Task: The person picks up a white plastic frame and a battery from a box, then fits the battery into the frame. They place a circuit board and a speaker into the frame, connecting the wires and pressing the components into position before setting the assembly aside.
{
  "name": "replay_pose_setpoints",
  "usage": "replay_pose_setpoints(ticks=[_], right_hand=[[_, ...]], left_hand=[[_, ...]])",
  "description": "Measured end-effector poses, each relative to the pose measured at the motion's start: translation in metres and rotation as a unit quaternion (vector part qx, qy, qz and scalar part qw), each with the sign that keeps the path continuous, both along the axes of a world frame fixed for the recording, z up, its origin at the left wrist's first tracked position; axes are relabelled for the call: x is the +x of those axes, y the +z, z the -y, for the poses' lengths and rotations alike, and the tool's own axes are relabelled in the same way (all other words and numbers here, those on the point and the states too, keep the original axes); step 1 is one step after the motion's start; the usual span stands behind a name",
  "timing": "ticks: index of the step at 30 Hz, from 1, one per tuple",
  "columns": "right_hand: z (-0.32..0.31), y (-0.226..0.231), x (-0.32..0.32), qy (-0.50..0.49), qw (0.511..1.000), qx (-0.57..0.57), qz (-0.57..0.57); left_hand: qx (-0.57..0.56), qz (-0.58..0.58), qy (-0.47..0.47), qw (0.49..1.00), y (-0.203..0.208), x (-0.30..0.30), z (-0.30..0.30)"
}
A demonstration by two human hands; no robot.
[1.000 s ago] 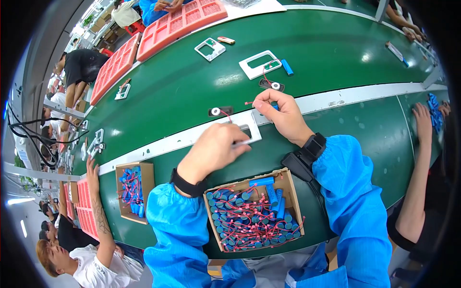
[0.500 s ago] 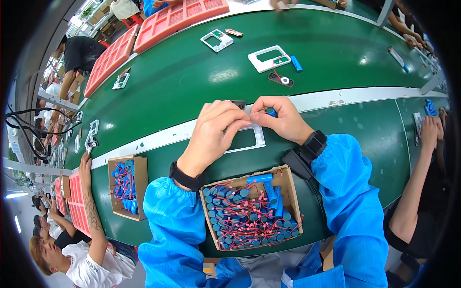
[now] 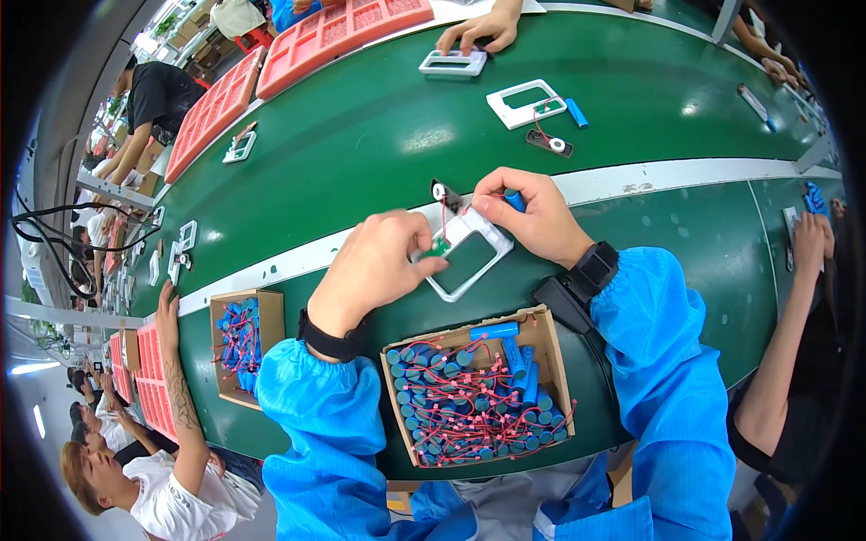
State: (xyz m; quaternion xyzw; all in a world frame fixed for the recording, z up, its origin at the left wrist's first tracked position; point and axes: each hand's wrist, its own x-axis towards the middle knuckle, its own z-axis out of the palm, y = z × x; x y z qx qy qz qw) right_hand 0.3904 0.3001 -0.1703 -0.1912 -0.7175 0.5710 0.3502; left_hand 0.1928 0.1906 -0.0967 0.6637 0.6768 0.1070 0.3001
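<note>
A white rectangular plastic frame (image 3: 492, 236) lies tilted between my hands at the near side of the white rail. My left hand (image 3: 374, 266) is at its left side, the thumb over the edge and the fingers curled beside a small green circuit board (image 3: 440, 245). My right hand (image 3: 534, 216) is closed around a blue cylindrical battery (image 3: 515, 200), its fingertips at the frame's upper corner. Just beyond, a dark piece with a round white part (image 3: 439, 191) lies by the rail, joined to the board by red wires. My left fingertips are partly hidden.
Near me stands a cardboard box (image 3: 566, 361) of blue batteries with red leads; a smaller such box (image 3: 271, 334) is left. Across the green belt lies another frame (image 3: 505, 117), while a co-worker's hand (image 3: 487, 32) touches a further one. Red trays (image 3: 212, 117) line the far side.
My left hand has moved left and down from the fingertips of my right. The white frame has turned, baring its board and wires. Across the belt, a co-worker's hand has come onto a frame.
</note>
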Motion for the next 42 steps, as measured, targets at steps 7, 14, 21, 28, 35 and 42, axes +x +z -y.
replay_pose_setpoints(ticks=[7,14,21,28,35,42], right_hand=[[-0.002,-0.009,-0.001,-0.049,0.996,0.059,-0.038],[-0.002,-0.012,-0.003,-0.08,0.993,0.063,-0.062],[-0.008,-0.015,0.002,-0.105,0.99,0.067,-0.072],[-0.008,-0.018,0.0,-0.044,0.99,0.133,-0.025],[-0.004,-0.019,-0.006,0.032,0.976,0.211,0.037],[-0.003,-0.021,-0.006,0.036,0.975,0.214,0.052]], left_hand=[[0.088,0.032,-0.141,0.986,-0.005,0.001,0.006],[0.115,-0.057,-0.17,0.977,-0.02,-0.009,0.011],[0.109,-0.096,-0.121,0.982,-0.02,0.007,0.004],[0.204,-0.099,-0.098,0.969,-0.034,0.012,-0.004],[0.236,-0.013,-0.101,0.966,-0.042,-0.002,-0.006],[0.23,0.006,-0.116,0.966,-0.045,0.0,-0.006]])
